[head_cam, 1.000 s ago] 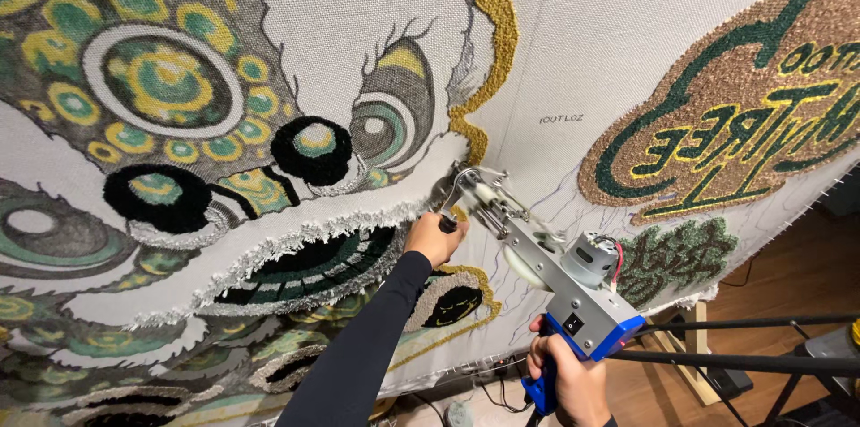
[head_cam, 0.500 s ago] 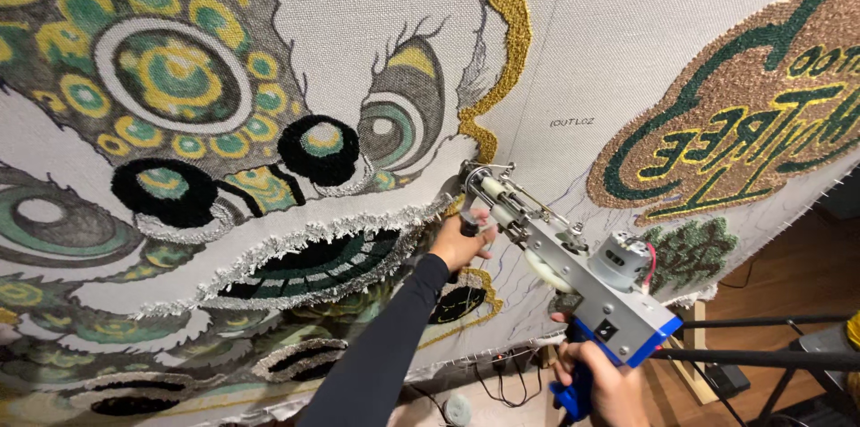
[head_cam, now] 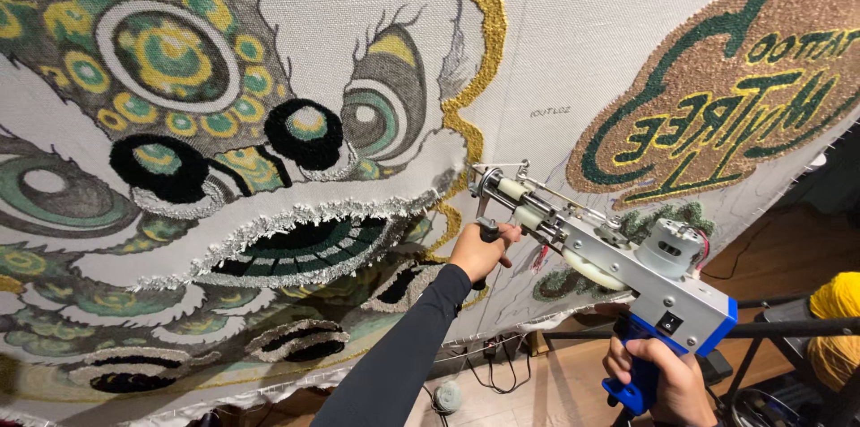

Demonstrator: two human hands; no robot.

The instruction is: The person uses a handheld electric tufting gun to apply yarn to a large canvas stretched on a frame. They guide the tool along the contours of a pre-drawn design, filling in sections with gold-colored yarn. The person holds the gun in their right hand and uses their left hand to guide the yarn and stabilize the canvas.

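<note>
Tufting gun (head_cam: 609, 257) held against stretched backing cloth (head_cam: 573, 51), needle near yellow outline (head_cam: 475, 42). Left hand (head_cam: 479, 252) closed around front black grip, right hand (head_cam: 658, 382) wrapped on blue handle (head_cam: 632, 382). Best to press firmly, keep steady, follow the line slowly.

A long, close-fitting black sleeve (head_cam: 403, 346) covers the left arm.

Left hand (head_cam: 479, 252) grips the front handle of the tufting gun (head_cam: 596, 252), right hand (head_cam: 658, 378) wraps the blue rear grip, needle end against the stretched cloth (head_cam: 573, 42) beside the gold tufted outline (head_cam: 470, 95); yellow yarn cone (head_cam: 838, 297) far right.
</note>
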